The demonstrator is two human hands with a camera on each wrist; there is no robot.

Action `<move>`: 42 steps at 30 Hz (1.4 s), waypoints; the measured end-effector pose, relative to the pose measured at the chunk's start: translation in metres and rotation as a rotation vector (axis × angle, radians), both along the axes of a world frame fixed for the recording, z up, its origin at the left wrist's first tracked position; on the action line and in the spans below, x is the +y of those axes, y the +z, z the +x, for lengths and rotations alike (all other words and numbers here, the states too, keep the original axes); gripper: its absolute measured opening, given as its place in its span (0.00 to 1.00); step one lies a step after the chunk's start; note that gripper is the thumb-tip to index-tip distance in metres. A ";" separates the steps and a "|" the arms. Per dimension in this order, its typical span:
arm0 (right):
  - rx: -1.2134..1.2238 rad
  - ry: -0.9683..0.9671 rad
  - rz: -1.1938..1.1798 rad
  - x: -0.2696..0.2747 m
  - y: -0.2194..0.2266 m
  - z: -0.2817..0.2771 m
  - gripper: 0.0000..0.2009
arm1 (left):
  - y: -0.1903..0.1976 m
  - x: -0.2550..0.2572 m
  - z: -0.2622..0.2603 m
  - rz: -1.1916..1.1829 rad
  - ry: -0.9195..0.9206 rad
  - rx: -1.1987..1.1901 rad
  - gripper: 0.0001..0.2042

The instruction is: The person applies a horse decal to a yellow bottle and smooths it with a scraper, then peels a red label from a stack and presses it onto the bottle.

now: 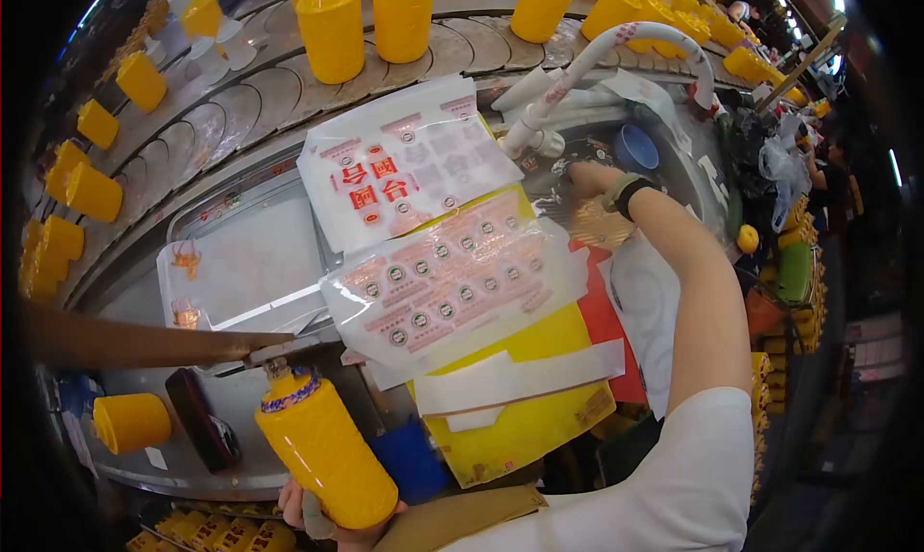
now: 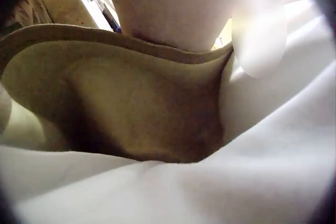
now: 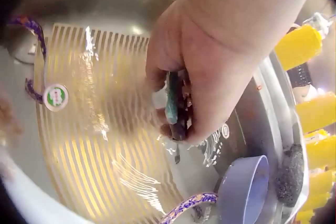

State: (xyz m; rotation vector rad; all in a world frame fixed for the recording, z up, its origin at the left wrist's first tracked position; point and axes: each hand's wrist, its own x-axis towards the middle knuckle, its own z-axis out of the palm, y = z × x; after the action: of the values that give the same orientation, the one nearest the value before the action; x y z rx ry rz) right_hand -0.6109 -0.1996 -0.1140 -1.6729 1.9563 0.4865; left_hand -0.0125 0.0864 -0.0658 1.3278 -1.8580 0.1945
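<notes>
At the bottom of the head view my left hand [image 1: 322,518] holds a tilted yellow bottle [image 1: 327,446] near its base. The bottle has a clear neck and a purple patterned band [image 1: 291,394] round its shoulder. The left wrist view shows mostly cloth, not the hand's hold. My right hand [image 3: 205,71] reaches down into a metal sink [image 1: 693,157] of water. Thumb and fingers pinch a small teal and dark piece [image 3: 172,98]; I cannot tell its kind. Beneath lies a gold-striped clear sheet [image 3: 100,129], with a round green-and-white label [image 3: 55,97] and purple patterned strips [image 3: 189,203] in the water.
A blue cup [image 1: 636,149] stands in the sink by the curved faucet [image 1: 577,71]. Sheets of printed labels [image 1: 448,282] lie over yellow folders [image 1: 529,388]. Yellow bottles [image 1: 330,32] line the conveyor [image 1: 260,90] behind. A brown bar [image 1: 144,342] ends beside the held bottle's neck.
</notes>
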 end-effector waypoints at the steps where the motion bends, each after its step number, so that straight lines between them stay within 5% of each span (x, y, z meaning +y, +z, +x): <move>1: 0.053 -0.028 0.042 -0.002 -0.002 0.001 0.25 | -0.002 -0.017 -0.009 0.004 -0.004 0.001 0.56; 3: 0.081 -0.051 0.020 -0.002 -0.010 0.000 0.24 | 0.000 -0.072 -0.035 -0.833 0.069 -0.082 0.40; 7: -0.001 -0.003 0.062 -0.006 -0.020 -0.012 0.22 | -0.003 -0.091 -0.041 -1.019 0.148 -0.028 0.42; 10: -0.011 -0.032 0.090 -0.006 -0.027 -0.020 0.22 | -0.001 -0.079 -0.032 -0.875 0.151 -0.186 0.39; 18: 0.031 0.059 0.105 -0.004 -0.063 -0.042 0.25 | 0.003 -0.093 -0.035 -1.005 0.098 -0.165 0.38; 22: 0.126 0.034 0.262 0.000 -0.025 -0.013 0.28 | 0.004 -0.095 -0.032 -1.055 0.052 -0.162 0.37; 25: 0.037 0.108 0.058 0.012 -0.008 -0.005 0.29 | 0.003 -0.086 -0.033 -0.968 0.116 -0.192 0.37; 28: 0.048 0.069 0.131 0.012 0.010 0.008 0.24 | 0.006 -0.081 -0.040 -0.904 0.145 -0.161 0.37; 35: 0.033 0.124 0.192 0.018 -0.006 -0.010 0.30 | 0.005 -0.084 -0.043 -0.974 0.117 -0.108 0.39; 38: -0.039 0.051 0.103 0.026 -0.005 -0.014 0.28 | 0.009 -0.073 -0.046 -0.893 0.167 -0.063 0.39; 42: -0.059 0.041 -0.011 0.036 0.013 -0.014 0.29 | 0.011 -0.001 -0.003 -0.100 0.062 -0.067 0.51</move>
State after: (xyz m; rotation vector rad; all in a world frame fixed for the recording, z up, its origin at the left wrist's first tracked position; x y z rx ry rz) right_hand -0.6247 -0.1633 -0.1015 -1.7170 1.8891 0.4374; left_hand -0.0155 0.0858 -0.0549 1.3248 -1.8394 0.3638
